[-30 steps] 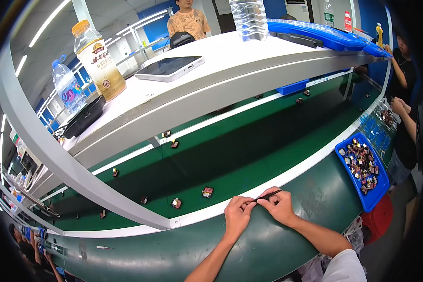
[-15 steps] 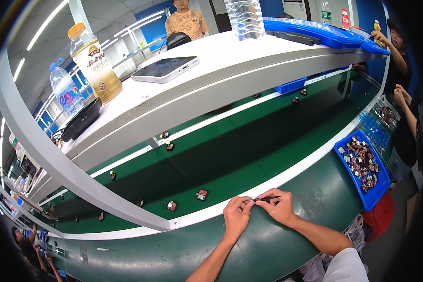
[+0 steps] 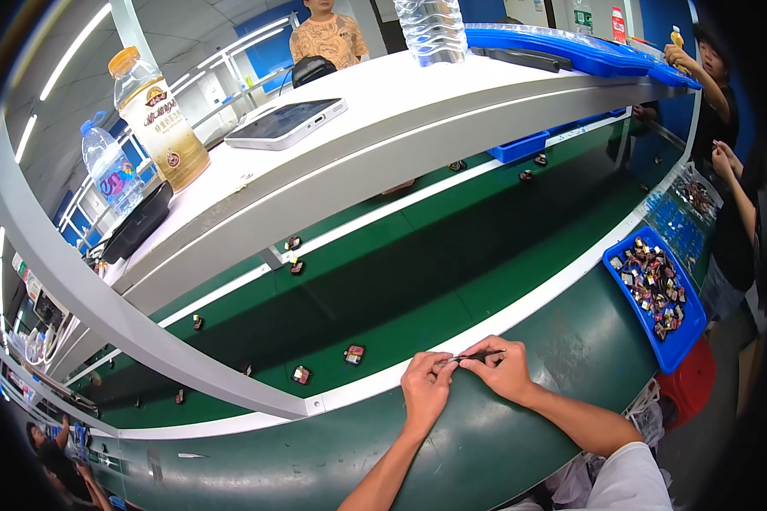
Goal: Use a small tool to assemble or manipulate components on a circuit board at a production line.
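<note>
Above the near green work surface (image 3: 341, 447), my two hands meet close to the white rail. My left hand (image 3: 426, 392) is closed in a pinch on something too small to make out. In my right hand (image 3: 504, 373) is a slim dark tool (image 3: 479, 355), pinched between thumb and fingers, its tip toward the left fingertips. Its exact kind is not clear. Beyond the rail, small dark-red and yellow wired components (image 3: 354, 354) lie scattered on the green conveyor belt (image 3: 418, 281).
A blue tray (image 3: 675, 362) heaped with similar components stands at right, over a red stool (image 3: 694, 383). A white shelf (image 3: 256, 183) spans above the belt, carrying bottles (image 3: 166, 140) and a phone (image 3: 288, 123). A grey post (image 3: 145, 332) slants at left. Other people are at right, left and back.
The view has shifted slightly, and the components on the belt sit a little farther left against the post. My hands keep nearly the same place and pinch.
</note>
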Available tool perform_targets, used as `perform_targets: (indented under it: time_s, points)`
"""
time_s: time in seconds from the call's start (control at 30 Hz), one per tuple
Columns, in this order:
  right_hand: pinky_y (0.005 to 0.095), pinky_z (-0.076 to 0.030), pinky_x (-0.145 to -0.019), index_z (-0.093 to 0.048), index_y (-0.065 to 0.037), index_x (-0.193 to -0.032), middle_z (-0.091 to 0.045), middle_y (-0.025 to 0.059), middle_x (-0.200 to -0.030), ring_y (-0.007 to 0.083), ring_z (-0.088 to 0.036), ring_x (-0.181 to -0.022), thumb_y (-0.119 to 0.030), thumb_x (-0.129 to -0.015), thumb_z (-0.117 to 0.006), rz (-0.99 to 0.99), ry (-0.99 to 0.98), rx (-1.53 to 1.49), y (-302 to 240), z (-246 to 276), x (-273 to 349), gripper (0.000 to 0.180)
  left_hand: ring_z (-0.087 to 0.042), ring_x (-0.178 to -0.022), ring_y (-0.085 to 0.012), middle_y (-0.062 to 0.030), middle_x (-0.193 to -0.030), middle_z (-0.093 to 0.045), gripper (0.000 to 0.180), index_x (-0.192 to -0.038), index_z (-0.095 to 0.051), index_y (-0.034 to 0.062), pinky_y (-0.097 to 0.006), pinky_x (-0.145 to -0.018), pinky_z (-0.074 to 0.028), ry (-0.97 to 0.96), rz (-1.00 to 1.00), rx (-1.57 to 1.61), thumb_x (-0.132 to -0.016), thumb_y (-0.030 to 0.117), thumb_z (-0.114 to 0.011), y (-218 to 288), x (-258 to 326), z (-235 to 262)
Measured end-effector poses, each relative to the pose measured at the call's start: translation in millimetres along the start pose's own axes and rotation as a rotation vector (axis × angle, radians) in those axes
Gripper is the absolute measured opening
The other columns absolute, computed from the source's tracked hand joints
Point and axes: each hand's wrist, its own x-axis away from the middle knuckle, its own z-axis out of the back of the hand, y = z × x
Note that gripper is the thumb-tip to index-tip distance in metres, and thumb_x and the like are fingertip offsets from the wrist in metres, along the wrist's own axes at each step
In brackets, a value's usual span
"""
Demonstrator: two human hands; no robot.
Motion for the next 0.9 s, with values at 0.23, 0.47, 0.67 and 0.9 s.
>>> perform_targets:
  time_s: [0.23, 0.47, 0.67, 0.9]
  points:
    - [0.0184, -0.033, -0.046, -0.072, 0.003, -0.088, -0.076, 0.0043, -0.083, -0.0023, -0.044, -0.051, 0.0, -0.081, -0.082, -0.02, 0.005, 0.01, 4.6, -0.3, -0.7, 0.013, -0.062, -0.067, -0.0092, -0.0087, -0.098, -0.064, 0.011, -0.099, -0.072, -0.0077, -0.022, -0.058, -0.049, 0.009, 0.008, 0.016, -0.088, -0.008, -0.072, 1.2, -0.4, -0.7]
    - [0.0228, -0.028, -0.044, -0.072, 0.002, -0.087, -0.067, 0.0028, -0.066, -0.0004, -0.039, -0.047, -0.004, -0.081, -0.083, 0.096, 0.045, 0.111, 7.6, 0.0, -2.5, 0.015, -0.06, -0.065, -0.0086, -0.0066, -0.092, -0.063, 0.007, -0.095, -0.072, -0.0074, -0.022, -0.056, -0.048, -0.005, 0.019, 0.012, -0.088, -0.006, -0.073, -5.8, -1.1, -0.2]
    - [0.0224, -0.024, -0.045, -0.072, -0.001, -0.088, -0.041, -0.0059, -0.049, -0.0003, -0.033, -0.046, -0.005, -0.08, -0.084, 0.006, 0.047, 0.083, -2.8, -0.9, -2.9, 0.015, -0.058, -0.062, -0.0072, -0.0049, -0.086, -0.062, 0.005, -0.092, -0.071, -0.008, -0.021, -0.054, -0.047, -0.005, 0.028, -0.003, -0.088, -0.005, -0.073, -5.9, -1.0, -0.7]
    - [0.0222, -0.024, -0.044, -0.072, -0.001, -0.089, -0.042, -0.0055, -0.049, -0.0005, -0.033, -0.046, -0.005, -0.08, -0.084, 0.028, 0.032, 0.116, 1.8, 1.0, -1.7, 0.015, -0.057, -0.062, -0.007, -0.0049, -0.084, -0.063, 0.006, -0.088, -0.071, -0.0082, -0.021, -0.053, -0.046, -0.008, 0.026, -0.021, -0.087, -0.004, -0.075, -4.2, -0.5, -0.7]
